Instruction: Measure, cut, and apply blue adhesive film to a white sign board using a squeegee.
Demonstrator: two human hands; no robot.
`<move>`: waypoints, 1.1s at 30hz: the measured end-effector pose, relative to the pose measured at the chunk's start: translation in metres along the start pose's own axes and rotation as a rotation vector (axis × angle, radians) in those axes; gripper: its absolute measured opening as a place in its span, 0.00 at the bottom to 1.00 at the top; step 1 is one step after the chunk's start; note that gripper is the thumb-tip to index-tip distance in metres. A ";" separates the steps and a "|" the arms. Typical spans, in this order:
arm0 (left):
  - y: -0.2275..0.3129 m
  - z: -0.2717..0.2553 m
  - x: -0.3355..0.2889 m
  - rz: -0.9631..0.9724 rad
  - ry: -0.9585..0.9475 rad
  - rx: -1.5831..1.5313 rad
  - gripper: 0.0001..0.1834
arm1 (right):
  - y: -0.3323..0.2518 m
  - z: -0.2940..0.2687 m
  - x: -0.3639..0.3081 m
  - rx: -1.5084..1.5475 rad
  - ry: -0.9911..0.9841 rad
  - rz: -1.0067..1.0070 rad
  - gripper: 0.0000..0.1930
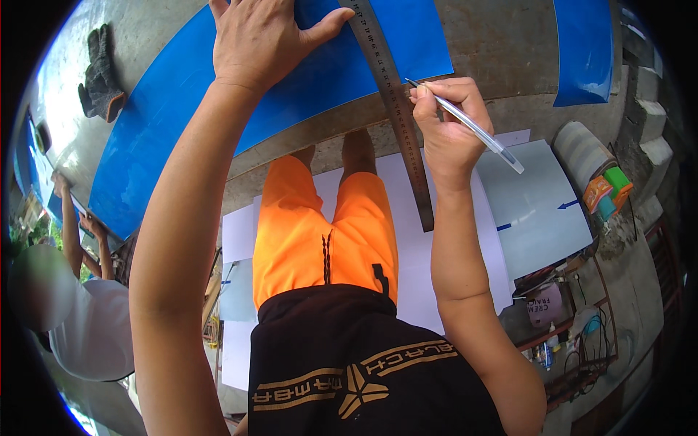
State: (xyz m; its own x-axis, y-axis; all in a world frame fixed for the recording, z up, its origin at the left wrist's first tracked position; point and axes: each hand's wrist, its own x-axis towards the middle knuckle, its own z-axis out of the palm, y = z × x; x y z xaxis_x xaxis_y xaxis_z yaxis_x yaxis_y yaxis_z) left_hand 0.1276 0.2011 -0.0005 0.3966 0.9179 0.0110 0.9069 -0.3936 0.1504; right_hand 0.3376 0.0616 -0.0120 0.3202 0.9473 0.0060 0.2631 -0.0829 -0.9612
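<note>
A large blue sheet [171,94] lies on the grey worktop. My left hand [258,40] presses flat on it with the fingers stretched and partly cut off by the upper edge of the view. Its thumb reaches to a long metal ruler [396,109], which lies slanted across the sheet and juts out over the near edge of the worktop. Pinched in my right hand [456,134] is a clear-barrelled pen [502,151]. Its tip is close to the sheet's near edge, just right of the ruler; whether it touches the sheet I cannot tell.
A dark work glove [102,76] rests at the far left. Another blue strip [584,51] hangs over the worktop's edge at right. White and pale panels [534,196] lie below, near a striped roll [582,149]. Another person [94,327] works at left.
</note>
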 end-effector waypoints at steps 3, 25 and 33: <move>-0.002 0.000 -0.001 0.009 0.017 0.012 0.49 | 0.000 0.002 0.001 -0.005 0.007 -0.005 0.08; -0.005 -0.005 0.000 -0.007 0.013 -0.019 0.49 | -0.002 0.011 0.001 0.003 0.023 0.016 0.07; 0.003 0.036 -0.001 0.009 0.130 -0.169 0.53 | 0.031 -0.025 -0.003 0.036 -0.093 0.073 0.05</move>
State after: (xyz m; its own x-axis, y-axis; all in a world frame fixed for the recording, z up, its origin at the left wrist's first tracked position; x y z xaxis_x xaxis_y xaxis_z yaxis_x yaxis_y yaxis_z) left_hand 0.1356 0.1976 -0.0354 0.3727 0.9175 0.1388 0.8624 -0.3977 0.3131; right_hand 0.3672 0.0485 -0.0347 0.2512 0.9639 -0.0883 0.2086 -0.1430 -0.9675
